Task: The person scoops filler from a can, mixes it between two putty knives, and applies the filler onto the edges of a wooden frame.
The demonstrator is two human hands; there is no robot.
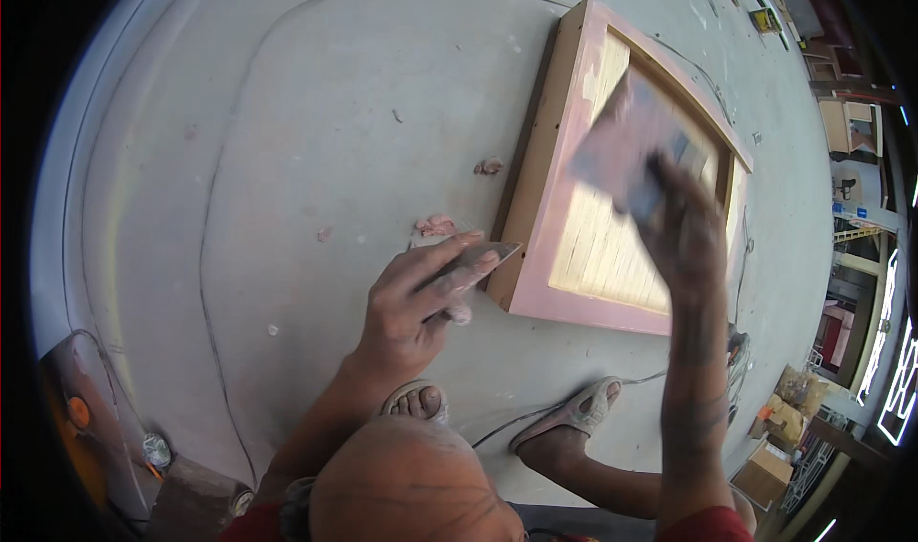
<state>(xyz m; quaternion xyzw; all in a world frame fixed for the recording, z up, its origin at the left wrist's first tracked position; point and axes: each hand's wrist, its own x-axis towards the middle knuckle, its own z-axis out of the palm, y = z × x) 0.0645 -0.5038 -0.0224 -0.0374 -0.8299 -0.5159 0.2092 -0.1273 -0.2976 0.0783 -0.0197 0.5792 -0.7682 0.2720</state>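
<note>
A wooden cabinet door [550, 193] lies flat on the concrete floor, its frame coated with pink filler around a pale slatted panel [602, 246]. My left hand [416, 298] grips a small putty knife [478, 255] whose blade touches the frame's near-left corner. Above the panel, my right hand [684, 222] holds up a wide flat scraper [626, 145] smeared with pink filler; it is motion-blurred.
Blobs of pink filler [435, 225] dot the floor left of the door. A thin cable [225, 160] loops across the concrete. My sandalled feet [574, 413] stand near the door's lower edge. Cardboard boxes [784, 418] and furniture pieces stand at the right.
</note>
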